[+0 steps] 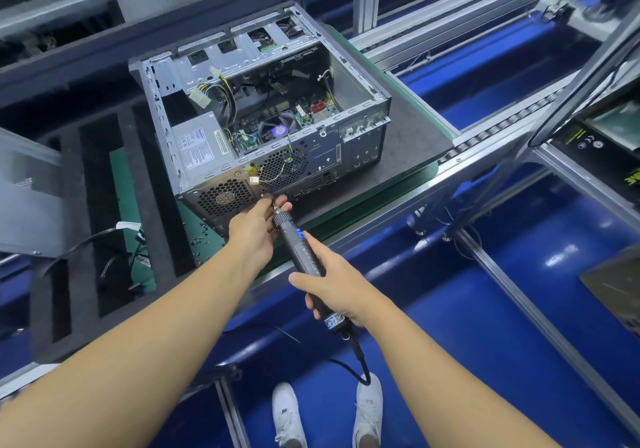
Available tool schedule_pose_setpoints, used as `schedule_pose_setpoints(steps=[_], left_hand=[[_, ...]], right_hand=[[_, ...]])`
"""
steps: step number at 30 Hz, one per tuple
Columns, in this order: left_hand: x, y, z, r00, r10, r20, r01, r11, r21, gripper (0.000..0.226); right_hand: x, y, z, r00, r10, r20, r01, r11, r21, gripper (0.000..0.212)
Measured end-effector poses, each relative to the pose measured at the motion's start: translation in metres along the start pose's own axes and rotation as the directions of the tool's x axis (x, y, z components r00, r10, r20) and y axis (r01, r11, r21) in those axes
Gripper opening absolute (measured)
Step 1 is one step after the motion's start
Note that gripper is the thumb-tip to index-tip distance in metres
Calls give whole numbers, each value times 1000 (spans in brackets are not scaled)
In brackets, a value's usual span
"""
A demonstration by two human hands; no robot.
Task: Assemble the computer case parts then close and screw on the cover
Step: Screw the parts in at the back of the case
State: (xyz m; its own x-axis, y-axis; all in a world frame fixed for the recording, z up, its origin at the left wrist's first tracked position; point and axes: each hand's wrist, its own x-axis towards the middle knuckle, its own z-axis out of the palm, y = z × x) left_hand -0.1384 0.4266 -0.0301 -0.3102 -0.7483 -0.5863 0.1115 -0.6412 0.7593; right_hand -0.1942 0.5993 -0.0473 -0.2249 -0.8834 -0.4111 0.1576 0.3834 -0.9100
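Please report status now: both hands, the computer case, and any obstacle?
Right hand grips screwdriver. Left hand fingers at its tip. Computer case open, cover off. Loose fan wire near the tip.

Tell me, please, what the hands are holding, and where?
Right hand grips the electric screwdriver mid-body; left hand pinches at its tip.

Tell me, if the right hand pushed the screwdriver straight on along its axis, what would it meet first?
Probably the left hand's fingertips, pinched at the electric screwdriver tip, then the computer case rear panel just beyond. The right hand grips the handle; depth is uncertain.
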Motion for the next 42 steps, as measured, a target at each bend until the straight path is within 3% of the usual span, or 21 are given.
schedule_pose_setpoints(steps=[10, 15, 17, 20, 23, 25, 30, 33, 38, 42], left_hand=[[-4, 1, -8, 992, -47, 121, 36, 995, 87, 13], [-8, 1, -25, 998, -60, 12, 58, 993, 106, 19], [-9, 3, -33, 998, -35, -58, 48, 969, 243, 18], [-7, 6, -36, 996, 79, -39, -50, 871, 489, 19], [-4, 7, -34, 990, 142, -18, -107, 820, 563, 20], [-3, 5, -32, 993, 111, -25, -81, 843, 532, 24], [1, 8, -23, 1000, -5, -17, 10, 967, 256, 28], [-1, 6, -21, 999, -44, -4, 44, 983, 180, 20], [-11, -4, -26, 979, -174, 105, 159, 978, 135, 25], [-14, -6, -24, 982, -125, 143, 102, 982, 159, 21]], right_hand=[[3, 0, -2, 999, 40, 16, -40, 999, -27, 82], [3, -2, 2, 1000, 17, 16, -17, 1000, 1, 79], [5, -2, 2, 1000, 11, 1, -11, 999, 43, 78], [8, -2, 3, 1000, 7, -2, -7, 998, 58, 77], [8, -2, 2, 1000, 2, -1, -2, 998, 56, 79], [7, -2, 1, 1000, 12, 0, -12, 999, 47, 81], [0, 7, 1, 1000, 21, -1, -21, 998, 60, 79], [-5, 15, 3, 998, 56, -4, -55, 997, 56, 85], [-4, 14, 7, 999, 32, -6, -31, 998, 57, 85], [-1, 10, 8, 1000, 10, -6, -9, 998, 56, 83]])
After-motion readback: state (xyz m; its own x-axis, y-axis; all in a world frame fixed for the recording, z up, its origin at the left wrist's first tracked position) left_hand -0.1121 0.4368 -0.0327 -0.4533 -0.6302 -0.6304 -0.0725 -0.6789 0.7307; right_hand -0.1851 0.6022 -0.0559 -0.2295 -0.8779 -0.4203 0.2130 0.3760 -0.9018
